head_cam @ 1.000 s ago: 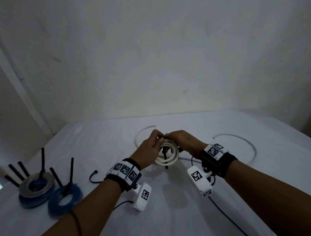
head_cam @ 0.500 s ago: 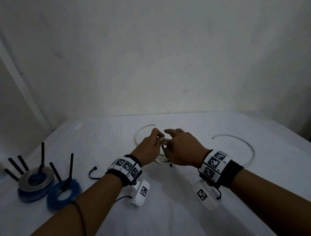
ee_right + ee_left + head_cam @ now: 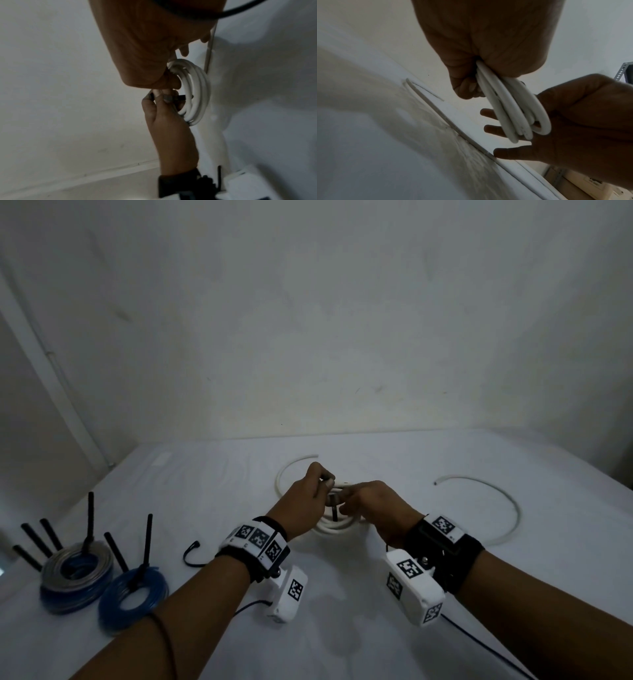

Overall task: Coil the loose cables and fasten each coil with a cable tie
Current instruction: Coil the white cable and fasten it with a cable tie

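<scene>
A white cable coil [image 3: 334, 529] hangs just above the white table [image 3: 411, 467], held between both hands. My left hand [image 3: 308, 498] grips the bundled loops of the coil [image 3: 510, 108] in its curled fingers. A black cable tie [image 3: 334, 510] crosses the coil; in the right wrist view the left fingertips also pinch the cable tie's strap [image 3: 180, 97]. My right hand [image 3: 371, 506] meets it from the right, thumb and forefinger at the tie on the coil [image 3: 195, 92], its other fingers [image 3: 489, 129] straight behind the loops.
Two tied coils, a grey-and-blue coil [image 3: 77, 573] and a blue coil [image 3: 133, 597], lie at the front left with tie tails upright. Spare black ties [image 3: 34, 542] lie beside them. A loose white cable [image 3: 507, 508] arcs at the right, a black wire end [image 3: 191, 553] near my left wrist.
The right hand swung over the coil and came back to its right side. Both hands have shifted slightly with the coil; the tie now stands between the fingertips.
</scene>
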